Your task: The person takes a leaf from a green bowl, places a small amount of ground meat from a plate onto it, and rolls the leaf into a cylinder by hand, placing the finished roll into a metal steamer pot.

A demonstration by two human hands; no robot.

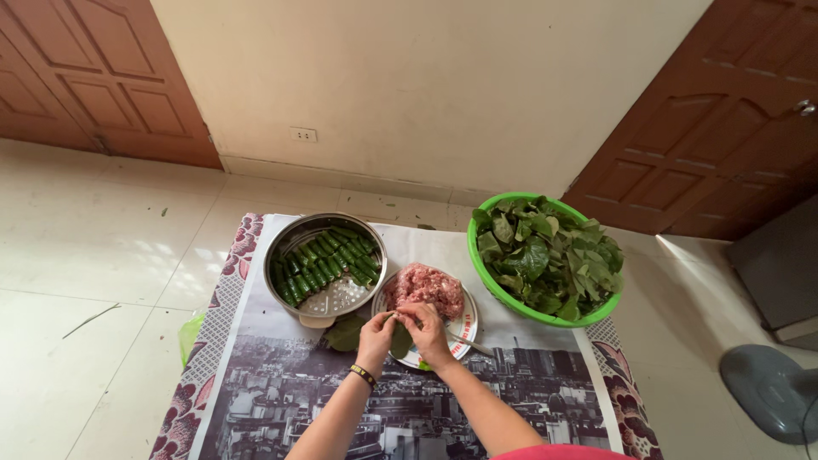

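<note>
Leaf [400, 339] | mostly hidden by left hand [376, 334], right hand [425, 330]

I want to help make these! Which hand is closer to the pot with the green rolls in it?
The left hand, most likely. It sits on the side of the metal pot holding the finished rolls, while the right hand is over the plate of minced meat.

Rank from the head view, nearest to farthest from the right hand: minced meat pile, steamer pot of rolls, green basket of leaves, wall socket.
From the right hand:
1. Minced meat pile, just above it on the plate.
2. Steamer pot of rolls, up and left.
3. Green basket of leaves, up and right; close to the pot, a narrow call.
4. Wall socket, far back on the wall.
</note>
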